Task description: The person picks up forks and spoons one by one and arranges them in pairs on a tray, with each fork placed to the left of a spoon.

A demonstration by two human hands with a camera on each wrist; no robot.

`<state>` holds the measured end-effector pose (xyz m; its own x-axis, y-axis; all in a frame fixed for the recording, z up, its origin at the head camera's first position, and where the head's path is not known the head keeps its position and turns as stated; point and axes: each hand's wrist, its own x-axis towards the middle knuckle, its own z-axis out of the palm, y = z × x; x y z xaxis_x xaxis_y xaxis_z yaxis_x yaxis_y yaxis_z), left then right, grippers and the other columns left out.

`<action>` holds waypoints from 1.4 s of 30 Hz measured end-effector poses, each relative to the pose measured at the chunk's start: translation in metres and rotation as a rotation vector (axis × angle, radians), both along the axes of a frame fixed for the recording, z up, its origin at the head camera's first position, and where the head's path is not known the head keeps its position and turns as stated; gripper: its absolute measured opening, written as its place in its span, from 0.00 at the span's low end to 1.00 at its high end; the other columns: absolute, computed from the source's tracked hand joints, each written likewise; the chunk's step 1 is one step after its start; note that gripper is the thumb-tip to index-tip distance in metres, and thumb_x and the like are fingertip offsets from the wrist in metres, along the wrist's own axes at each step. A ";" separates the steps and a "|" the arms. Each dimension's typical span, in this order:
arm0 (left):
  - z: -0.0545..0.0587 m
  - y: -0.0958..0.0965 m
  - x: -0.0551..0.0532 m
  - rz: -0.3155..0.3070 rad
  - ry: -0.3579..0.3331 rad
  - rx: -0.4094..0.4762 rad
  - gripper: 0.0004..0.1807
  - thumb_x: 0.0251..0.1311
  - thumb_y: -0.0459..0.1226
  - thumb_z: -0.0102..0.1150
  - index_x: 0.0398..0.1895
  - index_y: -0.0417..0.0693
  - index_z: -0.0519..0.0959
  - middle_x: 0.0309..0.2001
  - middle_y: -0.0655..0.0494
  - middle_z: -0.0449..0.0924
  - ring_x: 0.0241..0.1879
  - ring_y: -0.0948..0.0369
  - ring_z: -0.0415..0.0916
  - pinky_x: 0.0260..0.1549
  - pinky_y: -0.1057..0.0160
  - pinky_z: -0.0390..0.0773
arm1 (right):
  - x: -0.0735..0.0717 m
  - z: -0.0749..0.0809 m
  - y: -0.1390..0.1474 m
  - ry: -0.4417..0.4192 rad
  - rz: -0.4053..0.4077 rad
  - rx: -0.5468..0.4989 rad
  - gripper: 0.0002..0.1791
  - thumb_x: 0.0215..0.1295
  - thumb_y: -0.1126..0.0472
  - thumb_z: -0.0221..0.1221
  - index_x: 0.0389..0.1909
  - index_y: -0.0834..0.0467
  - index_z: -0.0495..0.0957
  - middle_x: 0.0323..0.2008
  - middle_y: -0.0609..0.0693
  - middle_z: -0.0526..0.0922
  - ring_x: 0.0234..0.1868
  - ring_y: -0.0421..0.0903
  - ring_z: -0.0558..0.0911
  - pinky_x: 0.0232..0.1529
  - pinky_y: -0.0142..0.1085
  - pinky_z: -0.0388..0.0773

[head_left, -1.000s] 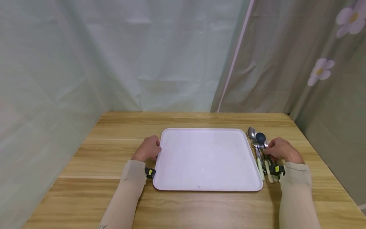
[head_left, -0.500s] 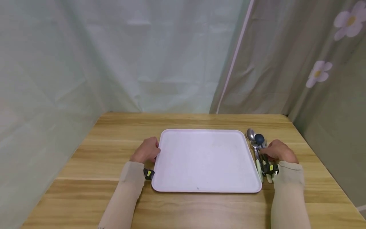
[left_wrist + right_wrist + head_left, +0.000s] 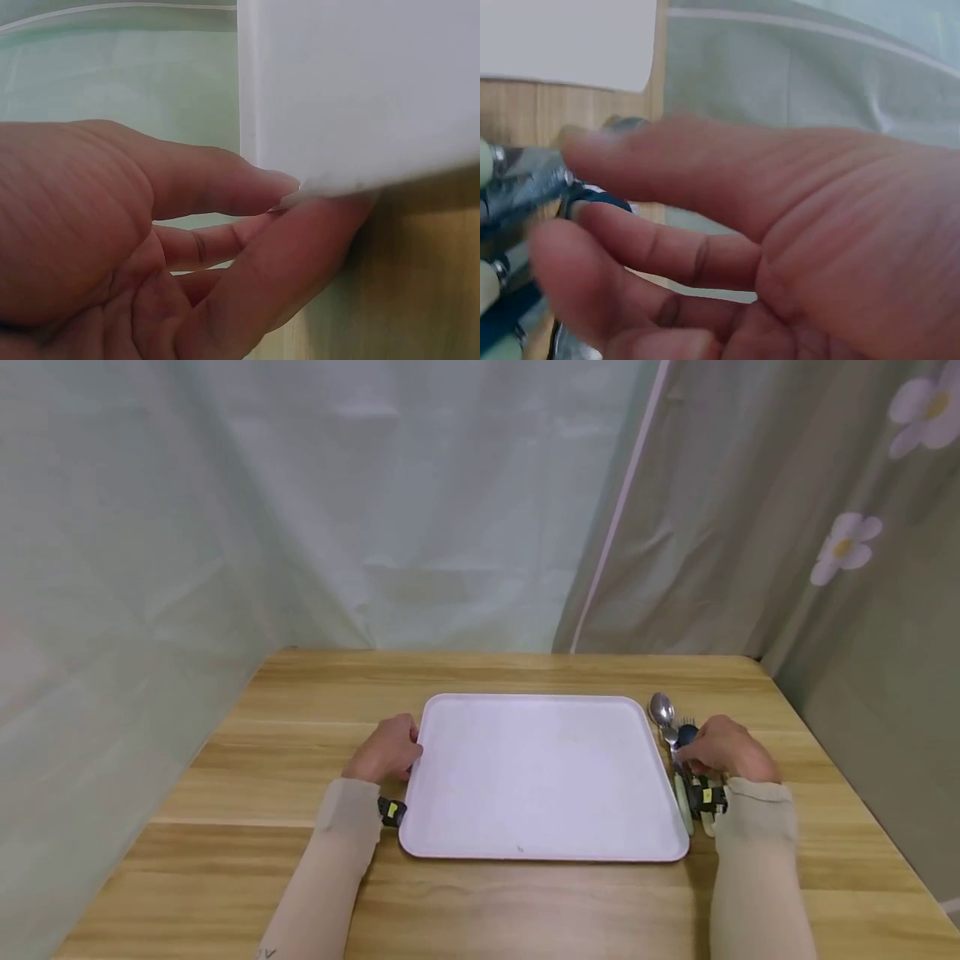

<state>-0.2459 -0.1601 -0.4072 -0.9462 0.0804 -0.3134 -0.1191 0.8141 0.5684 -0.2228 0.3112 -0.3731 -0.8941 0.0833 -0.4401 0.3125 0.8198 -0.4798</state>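
The left hand [image 3: 386, 749] pinches the left rim of a white rectangular tray [image 3: 543, 777] lying on the table. In the left wrist view, the thumb presses on top of the rim [image 3: 251, 112] with a finger underneath. Beyond the tray's right side, the right hand [image 3: 731, 750] hovers low over a bunch of cutlery. There lie a metal spoon [image 3: 662, 708], a fork [image 3: 686, 723], a dark blue round-headed utensil [image 3: 686, 735] and a pale green handle [image 3: 683, 806]. In the right wrist view, thumb and forefinger stand apart around the cutlery; whether they touch it is unclear.
The wooden table [image 3: 525, 902] carries the tray near its middle. A pale curtain [image 3: 450, 510] hangs behind it and along both sides. Each wrist wears a small black camera [image 3: 392, 812].
The right hand has shifted left over the cutlery and covers more of it. The dark blue round head has moved nearer the person, baring the fork's tines. Left hand and tray stay put.
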 end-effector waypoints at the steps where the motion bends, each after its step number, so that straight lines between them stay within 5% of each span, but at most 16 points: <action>1: 0.000 0.000 0.000 0.000 0.002 0.004 0.10 0.69 0.31 0.52 0.50 0.36 0.71 0.41 0.42 0.78 0.35 0.53 0.78 0.33 0.61 0.81 | -0.002 -0.001 -0.003 -0.005 -0.001 0.000 0.14 0.64 0.57 0.65 0.29 0.66 0.80 0.19 0.50 0.81 0.22 0.43 0.77 0.27 0.36 0.73; 18: -0.001 0.001 0.001 -0.016 0.002 0.008 0.09 0.69 0.31 0.52 0.49 0.36 0.71 0.40 0.42 0.77 0.34 0.53 0.78 0.32 0.62 0.82 | -0.002 -0.005 -0.015 -0.047 -0.073 0.012 0.15 0.61 0.62 0.66 0.35 0.71 0.75 0.22 0.56 0.81 0.24 0.46 0.82 0.27 0.35 0.76; 29: 0.000 0.001 0.001 -0.004 -0.001 0.019 0.09 0.68 0.31 0.53 0.49 0.37 0.71 0.40 0.42 0.77 0.35 0.52 0.78 0.33 0.62 0.83 | -0.006 -0.005 -0.008 0.008 -0.095 -0.058 0.12 0.66 0.67 0.60 0.44 0.72 0.77 0.28 0.58 0.81 0.29 0.48 0.79 0.29 0.37 0.76; 42: 0.001 0.000 0.002 -0.010 0.011 0.016 0.09 0.68 0.31 0.53 0.49 0.36 0.71 0.39 0.42 0.77 0.35 0.53 0.77 0.32 0.62 0.83 | -0.009 -0.012 -0.019 0.138 -0.142 0.047 0.11 0.63 0.62 0.66 0.37 0.68 0.81 0.25 0.55 0.82 0.28 0.49 0.79 0.27 0.38 0.72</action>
